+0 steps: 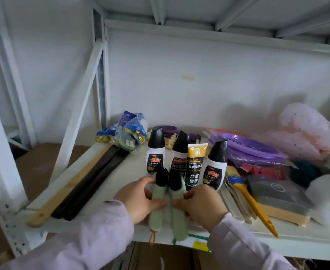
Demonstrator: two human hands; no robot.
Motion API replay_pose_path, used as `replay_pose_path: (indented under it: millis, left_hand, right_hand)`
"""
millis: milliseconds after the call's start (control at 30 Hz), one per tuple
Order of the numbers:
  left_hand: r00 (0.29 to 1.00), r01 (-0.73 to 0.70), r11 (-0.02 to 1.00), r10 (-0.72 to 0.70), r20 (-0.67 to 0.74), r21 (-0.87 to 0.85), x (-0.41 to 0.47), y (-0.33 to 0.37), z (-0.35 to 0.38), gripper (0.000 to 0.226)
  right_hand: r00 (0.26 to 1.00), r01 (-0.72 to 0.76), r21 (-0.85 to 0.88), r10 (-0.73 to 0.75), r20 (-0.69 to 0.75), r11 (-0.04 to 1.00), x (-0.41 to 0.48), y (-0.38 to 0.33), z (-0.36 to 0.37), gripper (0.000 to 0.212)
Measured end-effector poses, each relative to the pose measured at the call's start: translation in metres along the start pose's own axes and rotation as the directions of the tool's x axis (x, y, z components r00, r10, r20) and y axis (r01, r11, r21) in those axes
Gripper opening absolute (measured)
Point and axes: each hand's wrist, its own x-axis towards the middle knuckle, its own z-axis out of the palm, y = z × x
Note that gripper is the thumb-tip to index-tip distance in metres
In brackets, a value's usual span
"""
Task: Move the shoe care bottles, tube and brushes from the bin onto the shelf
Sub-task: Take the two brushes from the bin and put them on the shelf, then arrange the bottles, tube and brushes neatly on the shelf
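Three white shoe care bottles with black caps stand upright on the white shelf (pixel 121 172): a left bottle (pixel 156 151), a middle bottle (pixel 179 152) and a right bottle (pixel 215 166). A yellow and black tube (pixel 196 164) stands between the middle and right bottles. Two pale green brushes with black bristles lie side by side at the shelf's front edge, handles toward me. My left hand (pixel 139 199) grips the left brush (pixel 157 207) and my right hand (pixel 203 205) grips the right brush (pixel 177 211). The bin is out of view.
Long wooden and dark shoehorns (pixel 86 184) lie at the left with a blue packet (pixel 127 131) behind them. At the right are purple strainers (pixel 253 147), a yellow-handled brush (pixel 253 203), a grey boxed brush (pixel 277 193) and a pink bagged item (pixel 306 129). Cardboard lies below the shelf.
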Motion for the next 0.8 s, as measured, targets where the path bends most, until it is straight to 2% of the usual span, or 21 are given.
replay_pose_path:
  millis: [167,300,433,533,567,633,733,800]
  left_hand:
    - [0.999,-0.028,0.994,0.025,0.025,0.109,0.006,-0.010,-0.004,0.066]
    - [0.997,-0.027,0.996,0.021,0.068,0.086,0.012,-0.010,-0.012,0.063]
    - [0.996,-0.060,0.998,0.060,-0.070,0.005,0.029,0.002,-0.033,0.041]
    - [0.970,-0.122,0.991,0.108,-0.217,-0.051,0.051,0.016,-0.057,0.036]
    - [0.960,-0.146,0.988,0.127,-0.251,-0.059,0.059,0.022,-0.064,0.037]
    - [0.949,-0.182,0.981,0.157,-0.273,-0.067,0.073,0.033,-0.076,0.041]
    - [0.963,-0.213,0.977,0.205,-0.176,-0.025,0.091,0.046,-0.085,0.054]
    - [0.972,-0.224,0.975,0.222,-0.074,-0.015,0.099,0.052,-0.088,0.062]
  right_hand:
    - [0.993,0.019,-0.196,-0.042,-0.112,0.980,-0.006,-0.004,-0.002,0.044]
    - [0.948,0.134,-0.199,-0.184,-0.260,0.971,-0.018,-0.009,-0.013,0.032]
    - [0.798,0.355,-0.147,-0.381,-0.467,0.923,-0.017,-0.024,-0.044,0.028]
    - [0.688,0.445,-0.162,-0.452,-0.568,0.881,-0.002,-0.046,-0.079,0.024]
    - [0.684,0.454,-0.186,-0.475,-0.554,0.871,0.007,-0.053,-0.089,0.022]
    - [0.747,0.429,-0.257,-0.500,-0.438,0.866,0.026,-0.066,-0.108,0.030]
    - [0.899,0.354,-0.331,-0.416,-0.138,0.875,0.047,-0.086,-0.124,0.042]
    - [0.926,0.345,-0.406,-0.378,-0.002,0.847,0.056,-0.093,-0.125,0.046]
